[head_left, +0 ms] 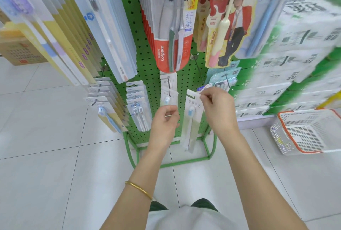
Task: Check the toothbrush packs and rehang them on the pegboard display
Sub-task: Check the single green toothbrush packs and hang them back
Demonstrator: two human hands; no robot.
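Observation:
A green pegboard display [153,82] stands on the floor with toothbrush packs hung on its hooks. My right hand [217,108] pinches the top edge of a long white toothbrush pack [191,124], which hangs free in front of the board's lower right. My left hand [164,122] grips the lower part of another white pack [168,97] that hangs on a metal hook in the bottom row. Above them hang a red Colgate pack [171,26] and a canban pack [227,23].
More packs hang in rows at the left [103,97] and centre [137,108]. Stacked tissue bundles [295,54] fill the right side. A white and orange plastic basket [308,132] sits on the tiled floor. A cardboard box [20,49] stands far left.

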